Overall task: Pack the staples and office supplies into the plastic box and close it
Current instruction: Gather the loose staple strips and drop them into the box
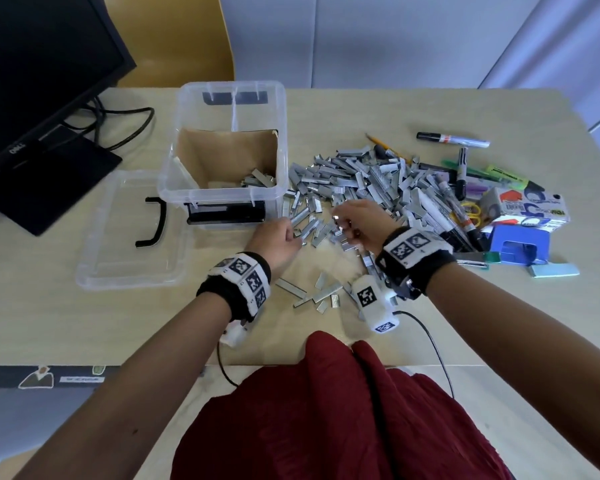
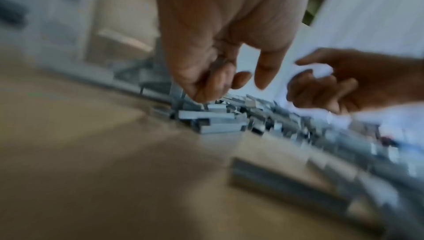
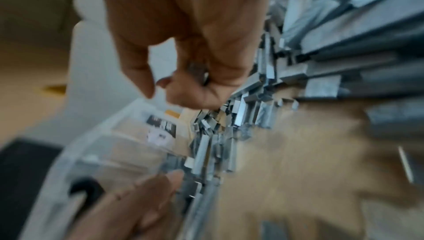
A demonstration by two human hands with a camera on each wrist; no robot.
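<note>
A clear plastic box (image 1: 222, 199) stands open on the desk, lined with brown card, a few staple strips (image 1: 258, 180) lying inside. Its lid (image 1: 129, 233) lies flat to the left. A big pile of grey staple strips (image 1: 361, 181) spreads to the right of the box. My left hand (image 1: 284, 237) is at the pile's near-left edge and pinches staple strips (image 2: 213, 70) between thumb and fingers. My right hand (image 1: 357, 221) hovers just right of it, fingers curled round a few staples (image 3: 197, 71). Both wrist views are blurred.
Markers (image 1: 452, 138), highlighters (image 1: 499, 173), scissors (image 1: 471, 211), a printed carton (image 1: 527, 206) and a blue hole punch (image 1: 518, 249) lie at the right. Loose staple strips (image 1: 321, 292) sit near the desk's front edge. A monitor (image 1: 39, 81) and cables (image 1: 118, 123) stand at the left.
</note>
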